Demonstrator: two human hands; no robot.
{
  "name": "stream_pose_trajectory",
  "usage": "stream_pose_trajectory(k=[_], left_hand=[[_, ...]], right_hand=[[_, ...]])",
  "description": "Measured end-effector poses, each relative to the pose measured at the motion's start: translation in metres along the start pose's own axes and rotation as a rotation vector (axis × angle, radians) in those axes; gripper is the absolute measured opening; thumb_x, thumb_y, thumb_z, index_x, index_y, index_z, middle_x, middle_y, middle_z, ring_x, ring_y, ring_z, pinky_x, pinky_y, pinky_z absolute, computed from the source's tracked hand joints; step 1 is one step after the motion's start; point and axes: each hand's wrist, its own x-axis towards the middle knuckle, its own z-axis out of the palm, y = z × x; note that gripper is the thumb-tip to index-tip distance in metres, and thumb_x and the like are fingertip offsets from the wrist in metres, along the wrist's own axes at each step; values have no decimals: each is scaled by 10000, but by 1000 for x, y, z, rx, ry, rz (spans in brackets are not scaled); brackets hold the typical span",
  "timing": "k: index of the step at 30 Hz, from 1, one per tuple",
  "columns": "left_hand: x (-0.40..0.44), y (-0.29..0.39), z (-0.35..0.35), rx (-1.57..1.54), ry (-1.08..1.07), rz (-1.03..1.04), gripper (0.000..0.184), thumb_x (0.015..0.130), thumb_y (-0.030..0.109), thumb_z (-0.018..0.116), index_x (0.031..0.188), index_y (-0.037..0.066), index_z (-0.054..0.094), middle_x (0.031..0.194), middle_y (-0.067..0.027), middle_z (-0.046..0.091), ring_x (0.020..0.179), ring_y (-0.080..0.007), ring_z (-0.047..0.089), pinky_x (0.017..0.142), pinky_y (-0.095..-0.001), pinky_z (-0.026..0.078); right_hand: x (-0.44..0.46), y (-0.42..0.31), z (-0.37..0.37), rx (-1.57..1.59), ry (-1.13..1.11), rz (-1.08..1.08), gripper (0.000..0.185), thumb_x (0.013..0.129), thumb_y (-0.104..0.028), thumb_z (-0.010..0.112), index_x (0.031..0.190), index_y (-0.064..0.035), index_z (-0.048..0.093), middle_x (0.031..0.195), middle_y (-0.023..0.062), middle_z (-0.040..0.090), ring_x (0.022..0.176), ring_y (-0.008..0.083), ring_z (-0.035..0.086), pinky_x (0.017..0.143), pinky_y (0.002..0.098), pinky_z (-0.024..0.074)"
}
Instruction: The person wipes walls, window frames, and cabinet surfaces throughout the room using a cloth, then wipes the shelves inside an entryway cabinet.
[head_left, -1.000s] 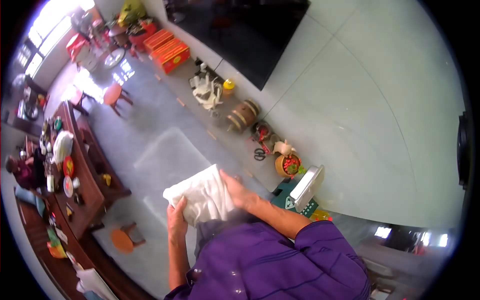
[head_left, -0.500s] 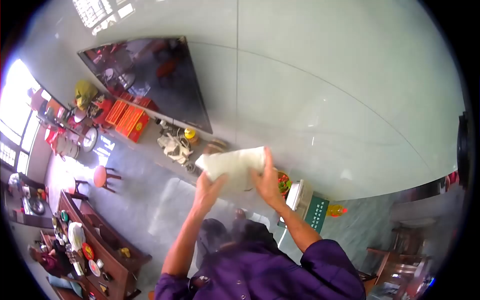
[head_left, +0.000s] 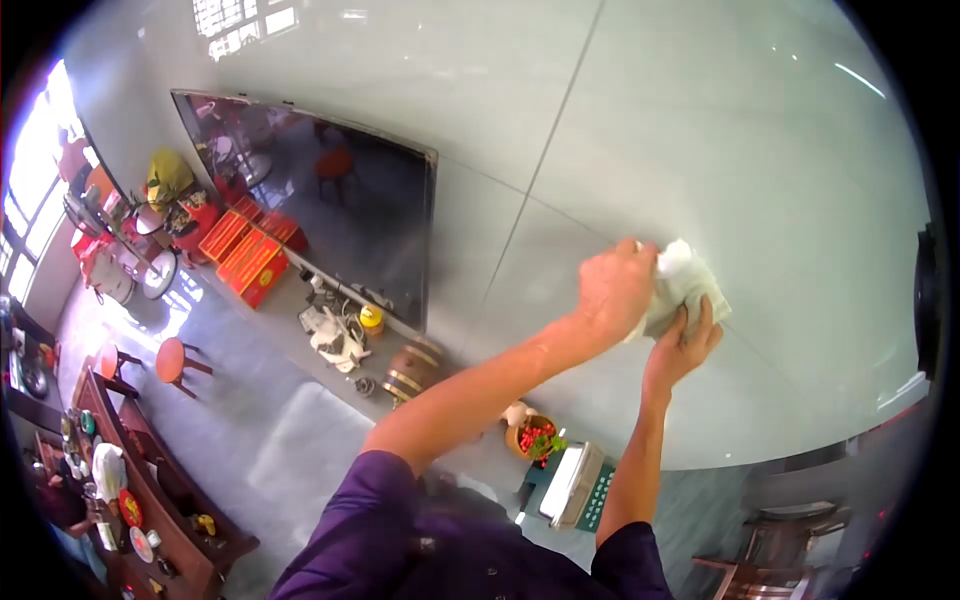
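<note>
A folded white cloth point(head_left: 703, 285) is in front of the pale tiled wall point(head_left: 780, 200), at the right of the view. My left hand point(head_left: 613, 290) is closed like a fist at the cloth's left edge, gripping it. Below, my right hand point(head_left: 686, 343) has its fingers bent over the lower part of the cloth. Whether the cloth touches the wall is hard to tell.
A large television point(head_left: 320, 200) stands by the wall at left. Along the ledge are red boxes point(head_left: 250, 265), a wooden barrel point(head_left: 412, 367), a basket of red fruit point(head_left: 535, 437) and a white-and-green box point(head_left: 575, 490). Stools point(head_left: 175, 360) and a wooden table point(head_left: 180, 520) are farther left.
Both hands have moved right with the cloth, from before my body toward the wall. The cloth was stretched between them and is now bunched smaller. My view has turned.
</note>
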Motion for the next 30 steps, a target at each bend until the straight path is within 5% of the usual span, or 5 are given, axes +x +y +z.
stream_pose_trajectory(k=[5,10,17,23,30], left_hand=[[22,-97,-12,-568,369,-401,200,913,118,598,1074,7,642,1025,-201,683,952,-339,656,833,-410,508],[11,-184,-27,-526,535,-471,255,998,189,542,1133,-16,610,1001,-43,631,856,-150,552,767,-293,468],[3,-155,-24,-612,546,-314,209,999,106,523,1140,-40,575,1089,-61,591,959,-154,534,865,-275,439],[-18,-68,51,-668,228,-308,95,951,42,568,961,-21,639,789,41,570,683,-60,478,567,-245,378],[-35,55,166,-333,-216,243,281,802,44,632,1082,64,639,982,-162,662,823,-358,673,686,-450,548]], right_hand=[[19,-39,97,-130,76,-584,369,841,-11,643,1205,-64,683,867,119,550,832,316,558,725,434,444],[-6,-103,157,-217,-87,-767,490,823,-156,576,1309,-129,632,797,67,456,742,244,471,649,418,353],[-17,-95,141,-50,-212,-652,478,769,-173,583,1235,-119,674,856,28,502,797,221,485,679,368,363],[9,-4,37,-158,-66,-467,480,721,-62,649,1196,-107,699,811,58,465,755,256,479,654,383,376],[-8,123,-67,-302,164,25,437,840,111,555,1265,16,598,1045,191,562,918,359,598,810,414,502]])
